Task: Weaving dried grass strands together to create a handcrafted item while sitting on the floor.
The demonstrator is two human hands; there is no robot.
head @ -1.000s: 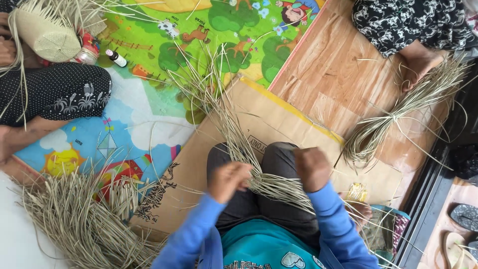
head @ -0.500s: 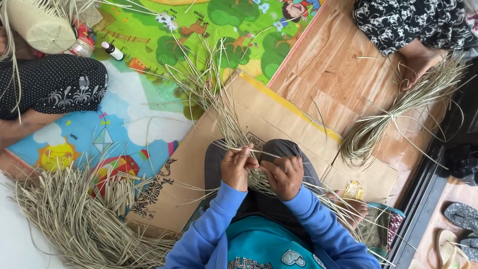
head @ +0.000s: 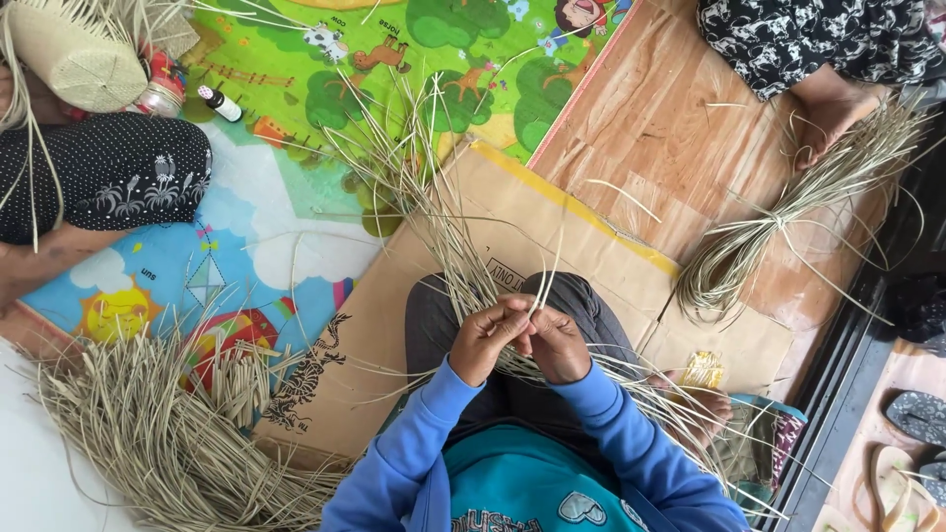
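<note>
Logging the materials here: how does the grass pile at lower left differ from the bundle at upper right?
The pile lies loose and tangled on the play mat; the bundle is cinched at its middle on the wooden floor. The pile looks bulkier, the bundle slimmer. Both are pale dried grass.

woven basket (head: 74,54) cut off at top edge, sandals (head: 912,443) cropped at right

Left hand (head: 485,340): raised over the lap at centre of view, fingers curled and pinched shut, fingertips pointing toward 2 o'clock, touching the right hand. Right hand (head: 558,342): just beside it at 3 o'clock, fingers bent and closed, knuckles up. Both forearms: blue-sleeved, bent at the elbows, running in from 7 and 5 o'clock and converging at the wrists.
</note>
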